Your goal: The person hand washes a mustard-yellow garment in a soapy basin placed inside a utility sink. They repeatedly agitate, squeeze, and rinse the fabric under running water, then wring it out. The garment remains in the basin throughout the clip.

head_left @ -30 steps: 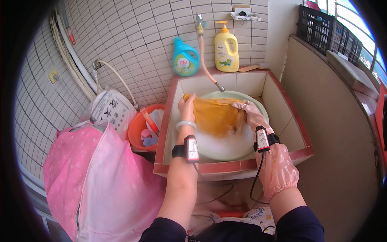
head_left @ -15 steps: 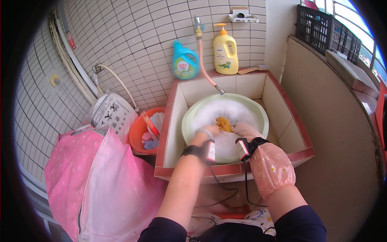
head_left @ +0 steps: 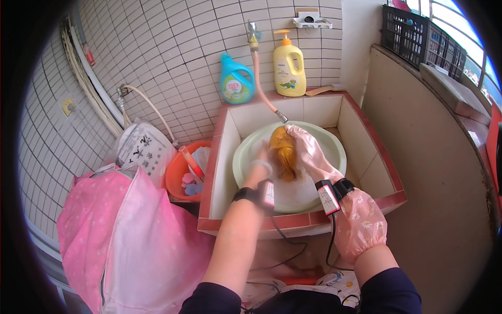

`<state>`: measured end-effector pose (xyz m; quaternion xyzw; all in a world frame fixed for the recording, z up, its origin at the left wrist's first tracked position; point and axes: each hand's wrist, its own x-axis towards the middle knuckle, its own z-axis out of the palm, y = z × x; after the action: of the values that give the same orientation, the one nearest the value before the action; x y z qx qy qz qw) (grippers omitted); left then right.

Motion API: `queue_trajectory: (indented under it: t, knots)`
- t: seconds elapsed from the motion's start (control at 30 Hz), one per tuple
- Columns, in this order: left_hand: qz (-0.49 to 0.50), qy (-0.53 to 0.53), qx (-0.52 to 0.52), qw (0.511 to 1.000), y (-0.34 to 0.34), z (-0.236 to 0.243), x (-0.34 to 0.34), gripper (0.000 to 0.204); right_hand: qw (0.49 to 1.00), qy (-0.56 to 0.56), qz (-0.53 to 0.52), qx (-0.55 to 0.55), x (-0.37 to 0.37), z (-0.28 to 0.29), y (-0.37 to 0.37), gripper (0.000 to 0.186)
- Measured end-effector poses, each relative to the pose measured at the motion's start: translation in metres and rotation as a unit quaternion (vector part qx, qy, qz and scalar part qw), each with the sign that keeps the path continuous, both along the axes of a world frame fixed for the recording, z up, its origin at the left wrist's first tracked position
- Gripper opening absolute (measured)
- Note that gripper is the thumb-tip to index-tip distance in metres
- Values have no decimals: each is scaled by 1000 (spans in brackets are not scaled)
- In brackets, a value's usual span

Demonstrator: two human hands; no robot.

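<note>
Hanging in a gathered bunch, a mustard-yellow cloth (head_left: 285, 152) is held over a pale green basin (head_left: 325, 140), its lower end at the white suds (head_left: 293, 196). The right hand (head_left: 300, 138), in a pale pink glove, is clamped on the cloth's upper part. The bare left hand (head_left: 263, 152) is at the cloth's left side, blurred; whether its fingers grip cannot be told. The basin sits inside a tiled sink with a red rim (head_left: 376, 152). Behind, a pink hose (head_left: 257, 78) hangs between a teal bottle (head_left: 236, 82) and a yellow pump bottle (head_left: 289, 70). To the left are an orange bucket (head_left: 173, 175) and pink fabric (head_left: 151, 225).
</note>
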<state>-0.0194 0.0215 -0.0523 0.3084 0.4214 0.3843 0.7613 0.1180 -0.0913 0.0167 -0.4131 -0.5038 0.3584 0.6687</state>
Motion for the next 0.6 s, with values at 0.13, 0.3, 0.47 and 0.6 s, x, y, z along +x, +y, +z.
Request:
queue_trajectory:
  t: [0.13, 0.3, 0.47, 0.6]
  knots:
    - [-63, -159, 17, 985, -10, 11, -3, 57, 986, 110, 120, -15, -36, 39, -6, 33]
    - [-37, 70, 418, 905, 14, -31, 16, 46, 941, -305, -61, -131, -56, 47, -3, 51]
    - [-69, -136, -18, 988, 15, -4, 21, 41, 934, -237, -147, -226, -31, 28, 8, 46]
    - [-44, -141, -94, 985, -1, 32, 14, 41, 966, -144, -142, -161, 5, 2, 14, 36]
